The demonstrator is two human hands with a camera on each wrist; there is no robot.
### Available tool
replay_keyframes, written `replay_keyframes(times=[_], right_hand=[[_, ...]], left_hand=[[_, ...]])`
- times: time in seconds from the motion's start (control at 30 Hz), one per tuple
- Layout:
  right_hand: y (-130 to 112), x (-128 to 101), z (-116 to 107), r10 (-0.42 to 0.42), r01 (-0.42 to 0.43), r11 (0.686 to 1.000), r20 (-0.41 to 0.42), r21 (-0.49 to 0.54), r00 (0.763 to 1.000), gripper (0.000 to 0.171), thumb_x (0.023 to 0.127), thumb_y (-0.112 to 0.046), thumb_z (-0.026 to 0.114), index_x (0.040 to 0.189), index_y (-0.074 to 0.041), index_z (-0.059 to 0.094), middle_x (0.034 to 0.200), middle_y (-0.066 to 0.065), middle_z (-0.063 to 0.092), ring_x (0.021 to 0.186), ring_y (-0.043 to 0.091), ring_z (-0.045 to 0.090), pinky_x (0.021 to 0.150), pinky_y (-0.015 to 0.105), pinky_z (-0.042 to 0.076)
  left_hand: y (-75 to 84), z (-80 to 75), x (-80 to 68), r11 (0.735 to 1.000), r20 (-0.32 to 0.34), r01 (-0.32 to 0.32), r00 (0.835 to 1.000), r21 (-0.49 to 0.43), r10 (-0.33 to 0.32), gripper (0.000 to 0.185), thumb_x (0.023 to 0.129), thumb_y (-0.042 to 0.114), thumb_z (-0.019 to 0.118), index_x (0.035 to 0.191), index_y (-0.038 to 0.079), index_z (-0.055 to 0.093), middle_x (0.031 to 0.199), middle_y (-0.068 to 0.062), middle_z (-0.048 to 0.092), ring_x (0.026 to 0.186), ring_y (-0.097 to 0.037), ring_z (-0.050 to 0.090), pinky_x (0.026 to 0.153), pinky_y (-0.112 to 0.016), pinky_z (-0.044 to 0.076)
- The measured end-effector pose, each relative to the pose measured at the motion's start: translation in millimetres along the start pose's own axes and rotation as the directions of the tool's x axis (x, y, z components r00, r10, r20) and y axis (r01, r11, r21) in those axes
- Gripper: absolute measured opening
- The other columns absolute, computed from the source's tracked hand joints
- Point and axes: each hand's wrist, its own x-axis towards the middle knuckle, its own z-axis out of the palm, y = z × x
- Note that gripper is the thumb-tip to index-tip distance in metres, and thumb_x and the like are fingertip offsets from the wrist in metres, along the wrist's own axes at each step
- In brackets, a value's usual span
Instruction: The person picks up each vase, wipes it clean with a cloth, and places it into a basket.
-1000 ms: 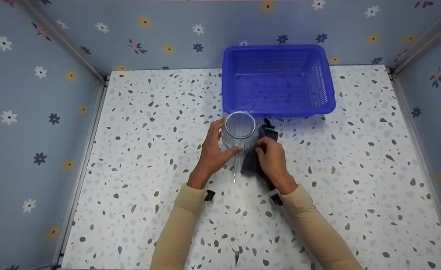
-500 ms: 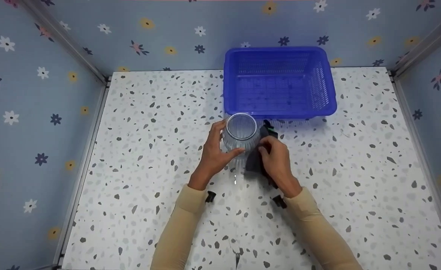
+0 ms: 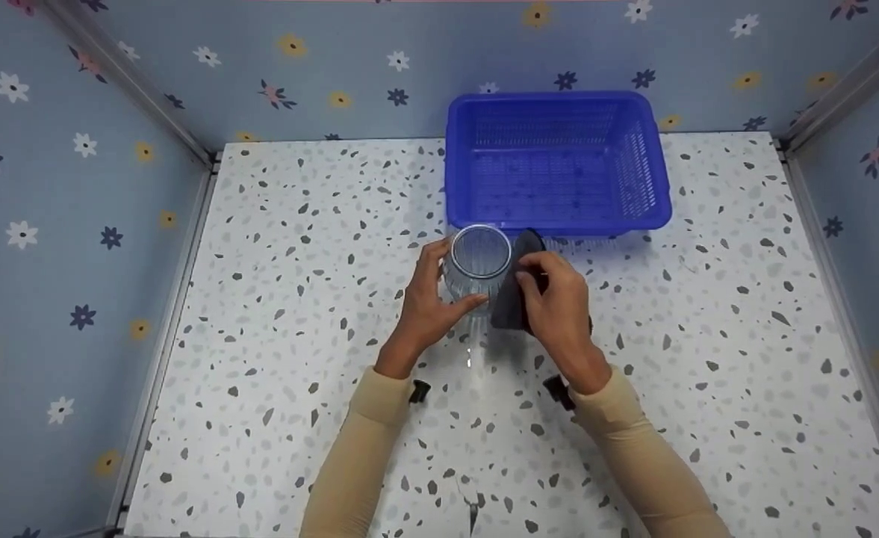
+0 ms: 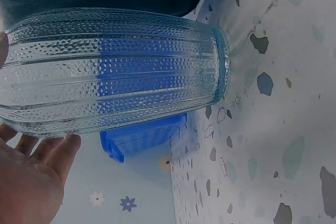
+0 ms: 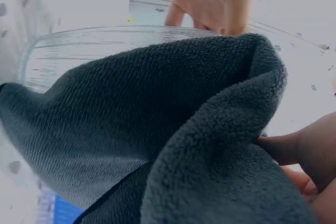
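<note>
Glass jar: ribbed clear jar [image 3: 478,265] is standing upright on the speckled table [image 3: 275,284], mouth up, just in front of the blue basket [image 3: 555,161]; in the left wrist view its dotted, ribbed wall [image 4: 113,72] is filling most of the frame.
Left hand: left hand [image 3: 428,302] is wrapping around the jar's left side, thumb lying across the near wall and fingers curling behind, gripping it steady.
Right hand: right hand [image 3: 558,299] is pinching a dark grey cloth [image 3: 512,295] and pressing it against the jar's right side.
Cloth: fleecy grey cloth is lying bunched between the right hand and the glass, touching both; in the right wrist view its folds [image 5: 173,129] are covering the jar wall [image 5: 79,51], with fingertips [image 5: 286,148] showing at the right edge.
Basket: blue slotted basket is sitting at the far side of the table, against the flowered back wall [image 3: 379,60], its near rim just behind the jar.
Sleeves: beige sleeves [image 3: 364,448] are reaching in from the near edge, each with a small black clip [image 3: 418,390] at the wrist.
Table: white top with grey flecks is bearing the jar and the basket.
</note>
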Motion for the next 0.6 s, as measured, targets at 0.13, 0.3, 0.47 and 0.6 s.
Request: replay_keyframes(times=[0.13,0.3,0.47,0.6], right_hand=[[-3.4,0.7,-0.1,-0.007,0.007,1.0,0.001,-0.02,1.0,0.009,0.095,0.005,0.073,0.105,0.006,0.073,0.103,0.022,0.073,0.1,0.039,0.072,0.088,0.052,0.058],[-2.4,-0.4,0.0,-0.017,0.017,0.999,0.002,-0.03,1.0,0.01,0.096,0.005,0.072,0.106,0.005,0.072,0.104,0.021,0.072,0.101,0.039,0.072,0.088,0.052,0.058],[1.5,-1.7,0.7,-0.033,0.033,0.999,0.0,-0.037,0.999,0.009,0.096,0.006,0.072,0.105,0.005,0.072,0.102,0.021,0.072,0.097,0.039,0.071,0.085,0.052,0.058],[4.7,-3.6,1.4,-0.011,0.012,0.999,0.012,-0.046,1.0,0.01,0.096,0.006,0.071,0.106,0.005,0.072,0.103,0.021,0.072,0.096,0.038,0.071,0.084,0.051,0.058]], left_hand=[[-0.7,0.1,-0.1,1.0,0.002,-0.003,1.0,0.011,0.003,0.086,0.083,0.028,0.093,0.15,0.005,0.044,0.154,-0.013,0.047,0.144,-0.025,0.049,0.113,-0.045,0.048],[-1.0,0.2,0.3,1.0,0.003,-0.01,1.0,0.012,0.01,0.086,0.084,0.027,0.093,0.151,0.005,0.044,0.153,-0.014,0.047,0.144,-0.026,0.049,0.114,-0.045,0.047],[-1.2,-0.3,0.2,1.0,0.005,-0.017,1.0,0.024,0.017,0.086,0.084,0.027,0.093,0.151,0.004,0.043,0.153,-0.015,0.047,0.143,-0.027,0.049,0.112,-0.045,0.048],[-2.0,-0.3,0.3,0.999,0.0,-0.023,1.0,0.026,0.023,0.087,0.083,0.027,0.093,0.15,0.004,0.043,0.152,-0.015,0.048,0.142,-0.027,0.05,0.112,-0.045,0.049]])
